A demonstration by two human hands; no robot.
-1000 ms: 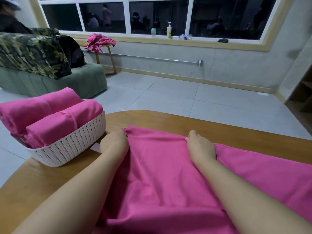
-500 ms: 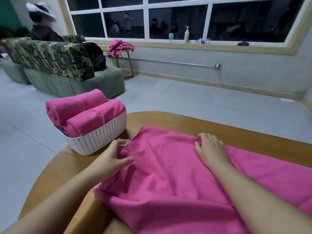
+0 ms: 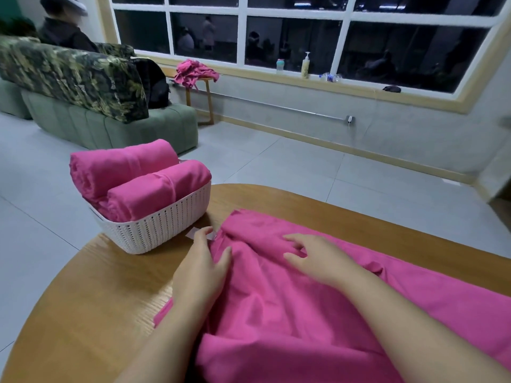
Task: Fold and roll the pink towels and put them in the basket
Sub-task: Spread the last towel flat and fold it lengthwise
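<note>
Pink towel [image 3: 318,308] spread loose and wrinkled over the near right part of a rounded wooden table [image 3: 91,308], far edge bunched into a low fold, right end running out of the head view. Left hand [image 3: 203,269] lying at the towel's left border, palm down, fingers straight and close together, fingertips reaching past the cloth toward a small pale tag [image 3: 193,233] on the wood; thumb resting on the pink fabric, nothing pinched. Right hand [image 3: 315,258] lying flat on the cloth just behind the bunched far edge, fingers spread and only slightly bent, touching the fabric without closing round it. Fold of the far edge between the two hands and just ahead of the right fingertips. White woven basket [image 3: 154,228] standing on the table's left end, just beyond the left hand, apart from the spread towel. Two rolled pink towels [image 3: 143,178] lying side by side in the basket, ends sticking out over its rim toward the left. Further off: green sofa [image 3: 110,128] with a camouflage-patterned cover, a person's back behind it, more pink cloth heaped on a small stool [image 3: 197,87] under the window, bottles on the sill.
</note>
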